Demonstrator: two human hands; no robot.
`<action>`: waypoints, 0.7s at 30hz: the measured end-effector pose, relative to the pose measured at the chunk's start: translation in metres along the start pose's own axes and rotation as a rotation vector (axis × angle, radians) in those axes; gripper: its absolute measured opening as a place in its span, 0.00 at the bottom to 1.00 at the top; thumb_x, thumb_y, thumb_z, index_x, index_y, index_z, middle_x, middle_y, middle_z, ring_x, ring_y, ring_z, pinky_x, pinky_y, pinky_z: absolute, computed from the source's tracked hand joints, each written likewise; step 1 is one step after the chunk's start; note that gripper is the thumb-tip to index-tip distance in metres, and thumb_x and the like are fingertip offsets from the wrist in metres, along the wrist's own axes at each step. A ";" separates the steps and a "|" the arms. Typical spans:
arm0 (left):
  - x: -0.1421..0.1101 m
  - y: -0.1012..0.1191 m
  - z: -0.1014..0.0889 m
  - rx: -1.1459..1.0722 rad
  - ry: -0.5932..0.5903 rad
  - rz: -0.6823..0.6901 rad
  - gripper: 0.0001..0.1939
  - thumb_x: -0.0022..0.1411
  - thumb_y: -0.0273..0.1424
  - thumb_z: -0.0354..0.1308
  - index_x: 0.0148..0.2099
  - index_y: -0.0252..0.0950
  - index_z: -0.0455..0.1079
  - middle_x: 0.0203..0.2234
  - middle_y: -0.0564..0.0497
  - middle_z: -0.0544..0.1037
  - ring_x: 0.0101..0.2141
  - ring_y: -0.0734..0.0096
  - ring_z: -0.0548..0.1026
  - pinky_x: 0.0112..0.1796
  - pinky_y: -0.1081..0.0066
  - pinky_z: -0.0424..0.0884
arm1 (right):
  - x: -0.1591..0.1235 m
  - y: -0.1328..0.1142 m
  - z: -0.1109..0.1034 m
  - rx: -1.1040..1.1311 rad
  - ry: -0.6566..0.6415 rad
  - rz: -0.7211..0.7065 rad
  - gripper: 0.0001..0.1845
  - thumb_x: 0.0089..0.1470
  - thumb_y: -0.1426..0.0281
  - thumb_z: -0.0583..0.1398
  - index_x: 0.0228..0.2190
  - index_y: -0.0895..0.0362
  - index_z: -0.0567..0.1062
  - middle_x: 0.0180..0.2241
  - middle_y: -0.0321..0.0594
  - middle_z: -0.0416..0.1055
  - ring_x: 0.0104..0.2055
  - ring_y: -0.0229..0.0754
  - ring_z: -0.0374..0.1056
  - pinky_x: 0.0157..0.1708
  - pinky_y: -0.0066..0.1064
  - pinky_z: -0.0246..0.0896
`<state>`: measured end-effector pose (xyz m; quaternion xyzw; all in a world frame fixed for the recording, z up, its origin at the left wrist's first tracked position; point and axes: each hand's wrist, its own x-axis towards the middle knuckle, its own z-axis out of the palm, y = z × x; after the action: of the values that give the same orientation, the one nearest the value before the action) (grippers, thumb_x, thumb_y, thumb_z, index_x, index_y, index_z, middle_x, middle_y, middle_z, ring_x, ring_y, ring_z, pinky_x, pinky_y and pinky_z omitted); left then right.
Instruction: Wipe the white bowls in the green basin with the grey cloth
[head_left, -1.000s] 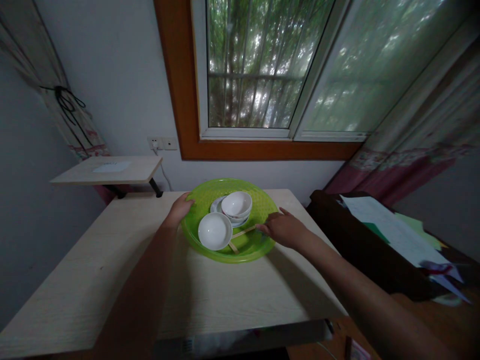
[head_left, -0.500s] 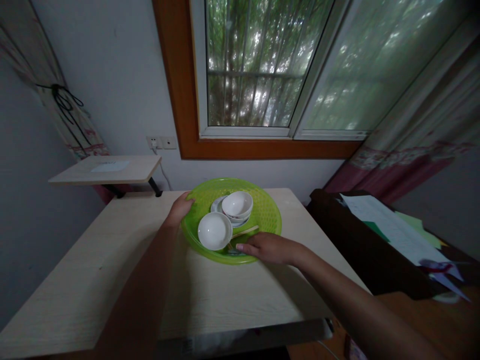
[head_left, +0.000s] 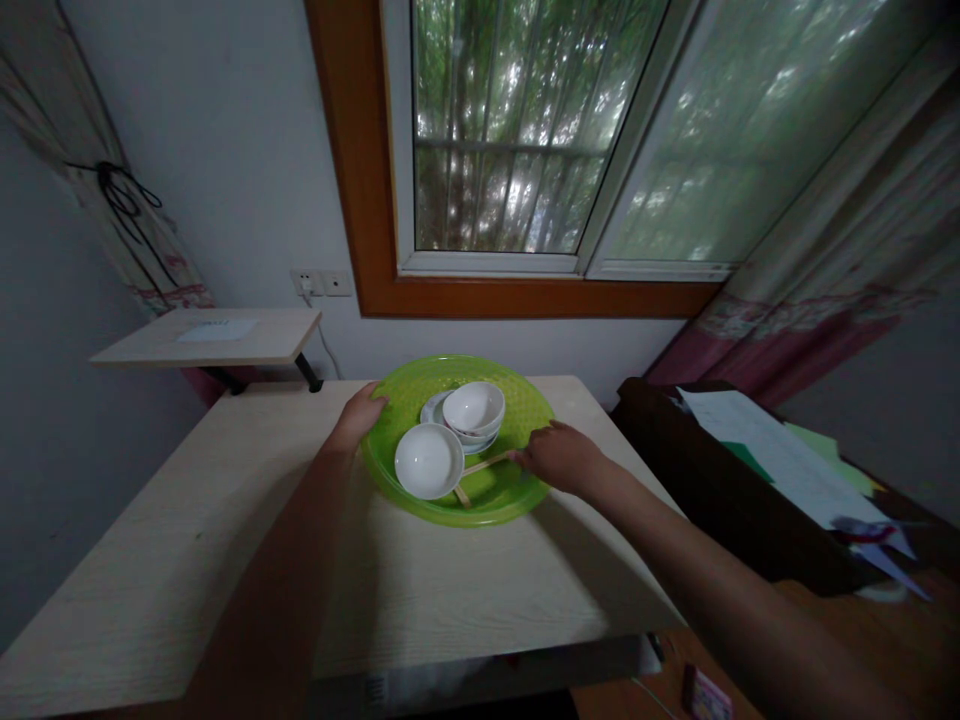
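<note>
Green plastic basket [head_left: 517, 400] is seen on the pale wood-grain desk [head_left: 450, 590], its far rim overlapping the desk's back edge in this view. Between the near rim and the front edge, a broad stretch of desktop is noted; toward the right edge, the strip is narrower and crossed by the forearm. Within the basket, a white bowl [head_left: 429, 462] is noted at the near left, beside stacked bowls [head_left: 474, 408] on a plate [head_left: 433, 408]. The left rim is gripped by the left hand [head_left: 361, 415], thumb inside, other fingers hidden. The right hand's [head_left: 559, 458] fingers are curled at the end of a chopstick [head_left: 487, 463]; whether it is held cannot be told. Compared with half a second earlier, the right hand has been shifted from the near rim toward the right side; the bowls are unmoved.
</note>
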<state>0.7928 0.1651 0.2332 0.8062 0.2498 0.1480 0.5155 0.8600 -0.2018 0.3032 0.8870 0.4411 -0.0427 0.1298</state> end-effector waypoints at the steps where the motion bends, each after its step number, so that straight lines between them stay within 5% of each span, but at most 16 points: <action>1: -0.001 0.002 0.000 0.004 0.001 -0.012 0.22 0.63 0.26 0.56 0.58 0.37 0.74 0.48 0.43 0.84 0.40 0.62 0.82 0.43 0.67 0.76 | -0.001 -0.002 0.000 0.059 -0.031 -0.028 0.31 0.72 0.55 0.50 0.35 0.61 0.85 0.37 0.56 0.82 0.42 0.52 0.78 0.56 0.44 0.63; 7: -0.003 0.004 0.000 0.045 0.002 -0.027 0.21 0.64 0.27 0.55 0.58 0.37 0.74 0.49 0.42 0.83 0.42 0.61 0.82 0.44 0.66 0.75 | -0.003 -0.008 -0.003 0.628 -0.213 -0.281 0.31 0.67 0.47 0.53 0.35 0.57 0.85 0.29 0.42 0.80 0.30 0.42 0.72 0.35 0.32 0.65; 12: -0.001 0.004 -0.003 0.329 0.103 0.051 0.24 0.68 0.34 0.57 0.65 0.37 0.69 0.56 0.38 0.79 0.52 0.54 0.78 0.54 0.60 0.71 | 0.006 0.007 -0.003 0.899 -0.202 -0.333 0.23 0.59 0.51 0.65 0.49 0.52 0.84 0.44 0.39 0.83 0.43 0.45 0.76 0.48 0.34 0.68; 17: -0.011 0.023 -0.004 0.515 0.190 0.382 0.23 0.71 0.35 0.52 0.64 0.34 0.71 0.58 0.36 0.77 0.61 0.51 0.70 0.65 0.56 0.58 | 0.017 0.026 -0.006 1.046 -0.029 -0.188 0.24 0.57 0.57 0.66 0.53 0.54 0.81 0.48 0.42 0.81 0.47 0.48 0.76 0.53 0.40 0.70; 21: -0.020 0.044 0.008 0.368 0.021 0.498 0.17 0.68 0.34 0.57 0.56 0.38 0.77 0.56 0.40 0.78 0.61 0.51 0.70 0.67 0.58 0.56 | 0.031 0.033 -0.014 1.236 0.248 -0.128 0.25 0.56 0.61 0.66 0.55 0.53 0.80 0.56 0.44 0.77 0.55 0.50 0.73 0.61 0.46 0.65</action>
<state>0.7915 0.1329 0.2697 0.9209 0.0726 0.2302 0.3060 0.9045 -0.1929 0.3169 0.7684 0.3990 -0.1939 -0.4613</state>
